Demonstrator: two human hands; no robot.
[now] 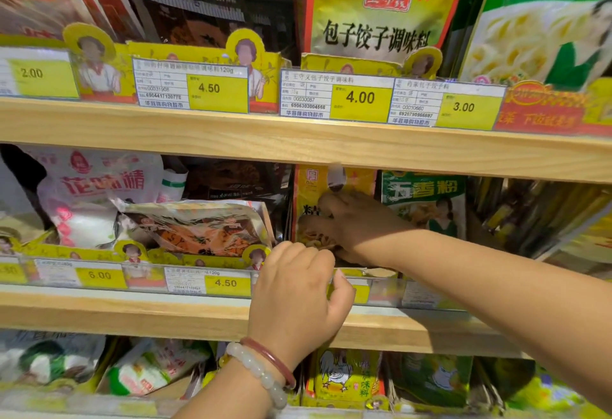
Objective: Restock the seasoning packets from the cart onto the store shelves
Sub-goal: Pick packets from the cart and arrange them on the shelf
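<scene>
Wooden store shelves (298,140), three tiers, fill view; yellow price tags (359,98) line edges. Right hand (351,223), just right of centre, reaches into middle tier, fingers spread against yellow seasoning packet (306,196); grip itself hard to tell. Left hand (298,296), at 6 o'clock from it, curled at price rail; anything pinched is hidden. Bracelets (261,369) on left wrist. Green packet (427,200) at 3 o'clock. Lower tier cut off, blurred.
</scene>
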